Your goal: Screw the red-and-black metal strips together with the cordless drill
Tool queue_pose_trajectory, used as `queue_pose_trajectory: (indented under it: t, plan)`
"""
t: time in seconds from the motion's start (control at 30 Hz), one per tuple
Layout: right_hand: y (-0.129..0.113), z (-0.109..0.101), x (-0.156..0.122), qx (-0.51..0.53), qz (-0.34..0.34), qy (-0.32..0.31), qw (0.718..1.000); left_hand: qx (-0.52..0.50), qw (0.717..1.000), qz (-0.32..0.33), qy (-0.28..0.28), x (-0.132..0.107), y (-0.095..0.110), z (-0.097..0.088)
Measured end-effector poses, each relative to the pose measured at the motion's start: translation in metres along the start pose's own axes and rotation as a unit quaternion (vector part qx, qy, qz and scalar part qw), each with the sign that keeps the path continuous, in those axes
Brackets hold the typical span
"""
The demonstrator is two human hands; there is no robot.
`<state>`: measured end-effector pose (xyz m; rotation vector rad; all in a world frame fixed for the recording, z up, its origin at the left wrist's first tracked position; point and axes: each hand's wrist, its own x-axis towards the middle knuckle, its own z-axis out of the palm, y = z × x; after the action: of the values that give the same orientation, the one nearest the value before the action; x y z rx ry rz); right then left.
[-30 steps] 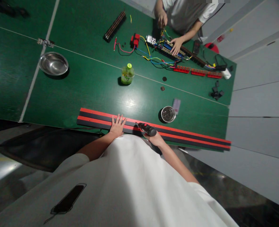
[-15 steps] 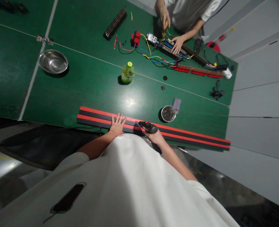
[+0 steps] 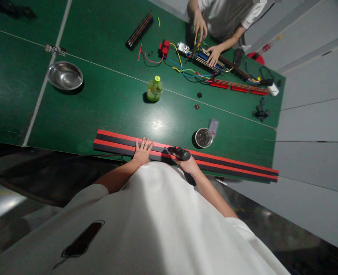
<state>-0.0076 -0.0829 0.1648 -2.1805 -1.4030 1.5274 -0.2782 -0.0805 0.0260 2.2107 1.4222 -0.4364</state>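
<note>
Head view: left hand point(image 3: 142, 153) lies, fingers spread, on red-and-black strips point(image 3: 232, 165) along the near counter point(image 3: 114, 103) edge; right hand point(image 3: 186, 165) fingers grip a power driver point(image 3: 179, 153), tip at them. Driving seems underway; how much is done or left, unclear.

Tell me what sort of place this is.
Probably an electrical assembly workshop: the right hand holds a power screwdriver over red-and-black strips, a small bowl holds what look like screws, and coloured wires lie on the green table.
</note>
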Motion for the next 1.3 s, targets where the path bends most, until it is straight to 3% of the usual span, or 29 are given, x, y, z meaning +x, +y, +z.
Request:
queue_pose_trajectory:
  t: [0.1,0.47,0.67,1.1,1.3]
  plan:
    - [-0.004,0.0,-0.003,0.032,0.043,-0.006,0.999,0.002,1.0,-0.002,0.001,0.0,0.0,0.0]
    - [-0.005,0.003,-0.006,0.044,0.025,0.019,0.999,-0.012,1.0,0.004,-0.017,0.001,-0.002,-0.008]
    - [-0.004,0.006,-0.008,0.109,0.079,-0.004,0.991,-0.037,0.998,0.021,-0.051,0.003,-0.011,-0.016]
    - [-0.011,0.028,-0.027,0.183,0.085,0.054,0.978,-0.009,0.997,0.037,-0.065,0.008,-0.018,-0.015]
    - [-0.004,0.029,-0.025,0.14,0.075,0.066,0.985,0.013,0.998,0.027,-0.063,0.008,-0.013,-0.014]
